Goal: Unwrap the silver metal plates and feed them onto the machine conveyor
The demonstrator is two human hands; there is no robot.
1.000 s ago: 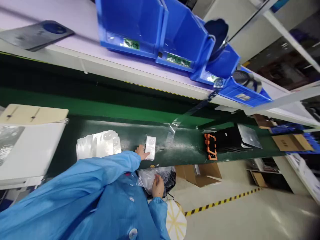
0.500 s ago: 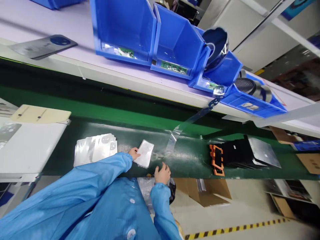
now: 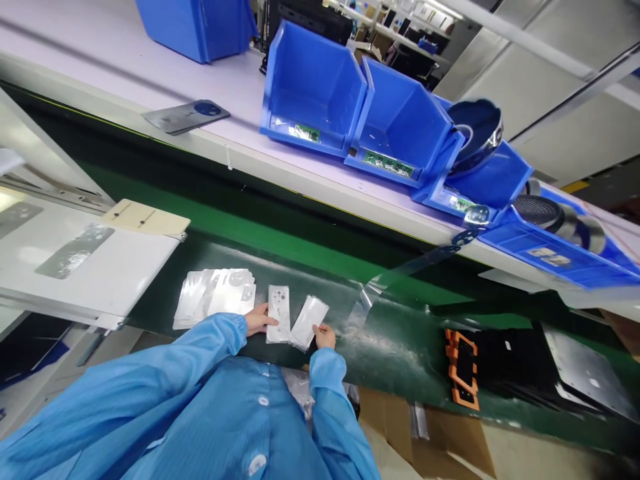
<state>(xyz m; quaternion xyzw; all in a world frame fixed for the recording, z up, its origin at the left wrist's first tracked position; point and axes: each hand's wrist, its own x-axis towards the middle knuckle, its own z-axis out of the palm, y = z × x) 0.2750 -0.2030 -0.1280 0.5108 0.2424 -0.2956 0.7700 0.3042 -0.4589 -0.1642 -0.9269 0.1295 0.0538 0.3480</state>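
Two thin silvery-white pieces lie side by side on the green conveyor belt (image 3: 320, 267). My left hand (image 3: 257, 318) holds the left one, a white plate (image 3: 279, 322) with round holes near its top, fingers closed on its edge. My right hand (image 3: 325, 335) pinches the lower corner of the right one, a clear bagged piece (image 3: 310, 321) lying tilted. A fanned stack of similar white plates (image 3: 215, 303) rests just left of my left hand. Both arms wear blue sleeves.
Blue bins (image 3: 313, 100) line the shelf behind the belt, and a grey plate (image 3: 186, 116) lies on that shelf. A white table (image 3: 75, 260) stands at left. Black trays with an orange frame (image 3: 463, 367) and a metal sheet sit right. Cardboard boxes lie below.
My right hand came up from the bag under the belt and took the bagged piece. The two pieces now lie apart, side by side. The view shifted right and down.
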